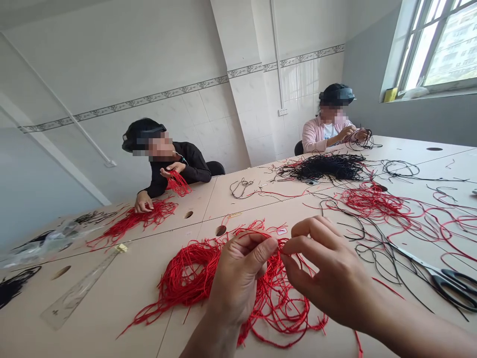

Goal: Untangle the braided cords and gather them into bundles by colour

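Two pinches, one red tangle (186,271)

The left hand (236,281) is half-closed, its thumb pressed over a red strand. The right hand (328,268) pinches a strand between thumb and forefinger, its other fingers loosely curled. The red tangle lies on the pale table (112,308) directly beneath both hands, which hide part of it. Black-handled scissors (452,288) rest to the right among black cord (376,243), cut off by the frame edge. A clear ruler (76,293) lies to the left, its markings too blurred to read. Neither a small tag (281,231) beyond the hands nor a yellow box (390,94) on the windowsill (428,97) shows legible writing. Across the table, one co-worker (167,159) holds red cord; another co-worker (330,132) holds black.
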